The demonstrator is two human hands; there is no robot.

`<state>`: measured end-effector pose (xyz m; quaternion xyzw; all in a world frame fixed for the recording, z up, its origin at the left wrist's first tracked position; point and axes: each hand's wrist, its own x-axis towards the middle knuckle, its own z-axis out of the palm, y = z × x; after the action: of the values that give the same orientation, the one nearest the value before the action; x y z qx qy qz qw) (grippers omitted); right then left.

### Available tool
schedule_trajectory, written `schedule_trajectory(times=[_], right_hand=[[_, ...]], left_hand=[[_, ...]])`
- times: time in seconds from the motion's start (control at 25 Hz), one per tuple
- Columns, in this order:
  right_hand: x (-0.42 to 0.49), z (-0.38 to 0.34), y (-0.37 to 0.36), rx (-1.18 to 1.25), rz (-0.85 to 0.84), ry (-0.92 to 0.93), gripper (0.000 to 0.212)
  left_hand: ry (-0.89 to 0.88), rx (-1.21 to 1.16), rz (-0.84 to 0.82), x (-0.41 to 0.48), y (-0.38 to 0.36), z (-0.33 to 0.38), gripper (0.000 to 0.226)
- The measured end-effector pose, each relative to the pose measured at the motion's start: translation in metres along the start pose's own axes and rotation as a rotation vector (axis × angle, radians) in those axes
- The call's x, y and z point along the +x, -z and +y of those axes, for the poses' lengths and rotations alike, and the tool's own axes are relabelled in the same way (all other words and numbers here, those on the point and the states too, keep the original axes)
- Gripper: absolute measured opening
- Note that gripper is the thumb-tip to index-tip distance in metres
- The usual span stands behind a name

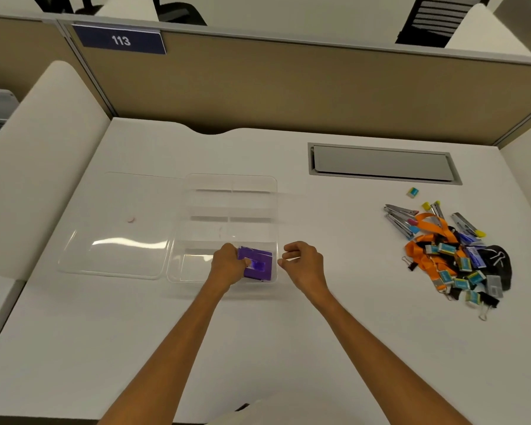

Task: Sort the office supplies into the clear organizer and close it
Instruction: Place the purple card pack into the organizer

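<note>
under the left hand (227, 265), fingers closed on a purple flat packet (258, 265) partly hidden, inside the clear plastic organizer's (273, 210) near-right compartment; right hand (304, 265) beside it, loosely curled, empty.

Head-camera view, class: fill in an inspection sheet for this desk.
Surface: white desk.
Job's things: clear plastic organizer, hinged lid open flat leftward; purple packets in its near-right compartment.
Clutter: unsorted pile of orange lanyards, binder clips and staplers at right; one small eraser apart.
Grippers: left hand on the packets; right hand empty, beside the organizer.
Cables: nothing seen.
Surroundings: tan partition, grey desk hatch.
</note>
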<state>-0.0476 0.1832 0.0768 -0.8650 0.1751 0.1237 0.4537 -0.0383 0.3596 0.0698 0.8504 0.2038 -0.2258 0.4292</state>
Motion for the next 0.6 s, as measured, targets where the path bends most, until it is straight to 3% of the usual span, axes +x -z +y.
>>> schedule_trajectory(times=[0.36,0.6], right_hand=[[-0.006,0.020,0.014,0.013,0.006,-0.038,0.033],[-0.018,0.033,0.013,-0.015,-0.003,-0.055,0.031]], left_hand=[[-0.081,0.204,0.136,-0.008,0.005,0.005,0.033],[-0.334,0.081,0.223,-0.032,-0.011,0.022,0.043]])
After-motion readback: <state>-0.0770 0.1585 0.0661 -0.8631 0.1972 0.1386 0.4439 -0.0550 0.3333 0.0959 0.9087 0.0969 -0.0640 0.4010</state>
